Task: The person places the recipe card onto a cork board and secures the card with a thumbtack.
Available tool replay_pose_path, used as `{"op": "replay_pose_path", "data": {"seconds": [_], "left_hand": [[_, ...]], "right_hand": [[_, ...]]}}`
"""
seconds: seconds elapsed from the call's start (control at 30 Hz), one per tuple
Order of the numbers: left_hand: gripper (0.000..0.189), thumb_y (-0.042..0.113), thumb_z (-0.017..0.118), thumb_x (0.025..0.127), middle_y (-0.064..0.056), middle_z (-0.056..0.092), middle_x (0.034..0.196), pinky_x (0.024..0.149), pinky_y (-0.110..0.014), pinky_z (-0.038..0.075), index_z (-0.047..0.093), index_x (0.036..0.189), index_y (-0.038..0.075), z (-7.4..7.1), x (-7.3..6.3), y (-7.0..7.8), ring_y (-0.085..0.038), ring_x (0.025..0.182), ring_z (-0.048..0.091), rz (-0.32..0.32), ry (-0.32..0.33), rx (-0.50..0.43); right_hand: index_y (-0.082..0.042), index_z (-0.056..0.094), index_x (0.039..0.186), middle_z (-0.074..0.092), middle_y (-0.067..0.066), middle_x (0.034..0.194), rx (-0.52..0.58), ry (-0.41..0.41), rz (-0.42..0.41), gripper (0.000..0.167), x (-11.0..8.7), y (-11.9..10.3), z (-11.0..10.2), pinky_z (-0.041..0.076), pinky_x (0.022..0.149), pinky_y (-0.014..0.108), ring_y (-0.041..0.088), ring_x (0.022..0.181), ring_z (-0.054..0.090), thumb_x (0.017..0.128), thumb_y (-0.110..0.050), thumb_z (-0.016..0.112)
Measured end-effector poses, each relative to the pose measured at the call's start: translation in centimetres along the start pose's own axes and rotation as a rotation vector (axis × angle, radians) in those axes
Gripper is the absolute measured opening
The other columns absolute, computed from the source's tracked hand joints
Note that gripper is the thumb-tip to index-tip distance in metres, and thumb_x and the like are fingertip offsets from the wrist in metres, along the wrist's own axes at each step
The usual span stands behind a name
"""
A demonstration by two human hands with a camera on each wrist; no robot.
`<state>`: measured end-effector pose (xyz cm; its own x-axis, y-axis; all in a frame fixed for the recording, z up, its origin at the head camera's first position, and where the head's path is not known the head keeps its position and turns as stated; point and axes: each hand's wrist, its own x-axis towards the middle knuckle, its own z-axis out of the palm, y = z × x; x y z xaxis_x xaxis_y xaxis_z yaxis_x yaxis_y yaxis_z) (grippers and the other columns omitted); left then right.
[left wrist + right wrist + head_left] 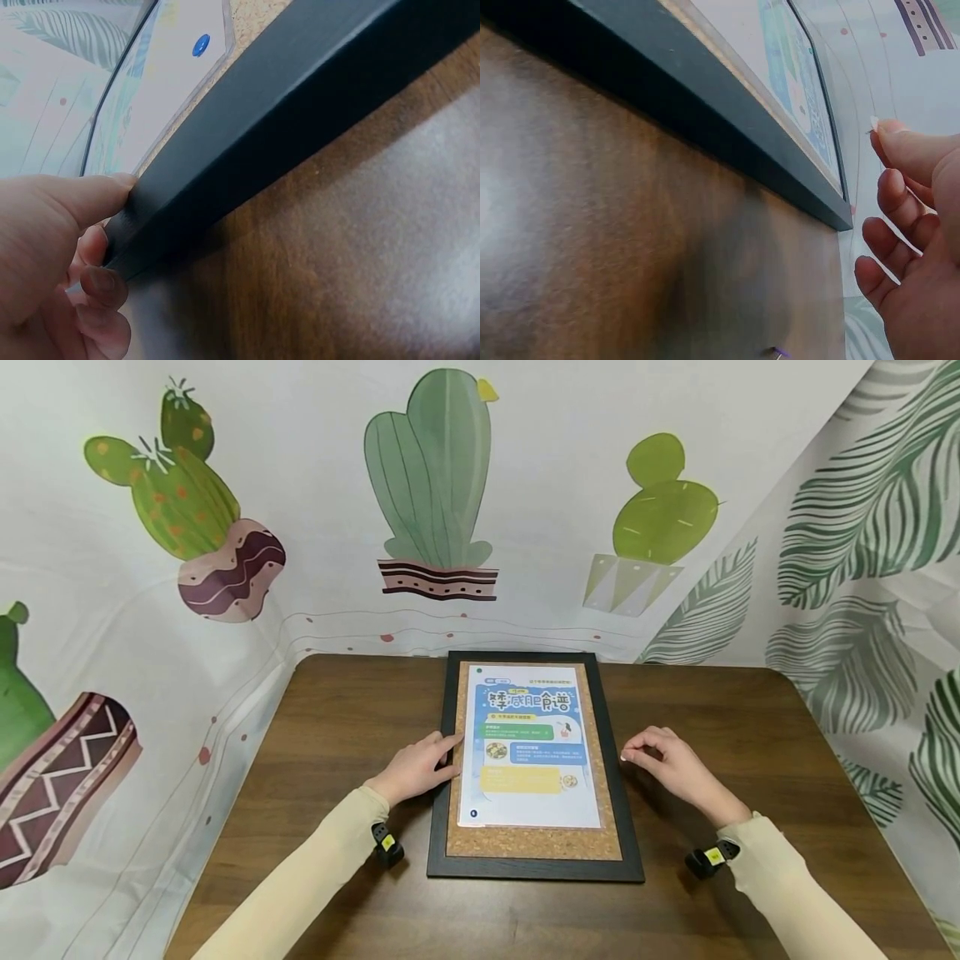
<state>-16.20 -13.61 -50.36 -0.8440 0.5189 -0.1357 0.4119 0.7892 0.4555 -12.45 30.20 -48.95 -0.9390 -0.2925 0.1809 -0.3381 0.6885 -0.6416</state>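
The framed corkboard (536, 843) lies flat on the counter (352, 710), its 12 o'clock edge by the printed wall cloth (547, 560). On it sits a printed recipe sheet (536, 810), with a green pushpin (479, 671) at its 11 o'clock corner and a blue pushpin (473, 813) at 7 o'clock.

The left hand (411, 768) grips the black frame at 9 o'clock, thumb on top, fingers curled against the outer side. The right hand (675, 764) pinches a small white pushpin (874, 123) just off the board's 3 o'clock edge. A purple pin (781, 351) lies on the counter, at 5 o'clock in the right wrist view.

The white pin should be light, hard and sharp, best held by its head, point outward. The sheet looks thin, bendy and slick; the board seems stiff, best steadied by its frame.
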Motion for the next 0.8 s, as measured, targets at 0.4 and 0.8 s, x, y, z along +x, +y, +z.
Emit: {"op": "replay_pose_path", "data": {"seconds": [0.4,0.8], "left_hand": [[0.060,0.030,0.073,0.100,0.001,0.052,0.089,0.058,-0.028,0.038,0.055,0.152,0.006,0.1,-0.1,-0.1,-0.012,0.071,0.047,0.037,0.026,0.035],[0.054,0.026,0.076,0.097,-0.008,0.058,0.123,0.070,-0.036,0.049,0.061,0.147,0.012,0.7,-0.5,-0.4,-0.024,0.108,0.050,0.112,0.167,0.048]], "right_hand": [[-0.007,0.076,0.097,0.066,0.003,0.094,0.021,-0.047,0.035,0.005,2.0,0.5,0.2,0.044,0.078,0.042,0.027,0.092,0.052,0.098,-0.011,0.074],[-0.006,0.077,0.097,0.067,0.007,0.096,0.030,-0.042,0.047,0.005,3.7,1.3,0.1,0.043,0.079,0.038,0.025,0.092,0.051,0.098,-0.010,0.073]]}}
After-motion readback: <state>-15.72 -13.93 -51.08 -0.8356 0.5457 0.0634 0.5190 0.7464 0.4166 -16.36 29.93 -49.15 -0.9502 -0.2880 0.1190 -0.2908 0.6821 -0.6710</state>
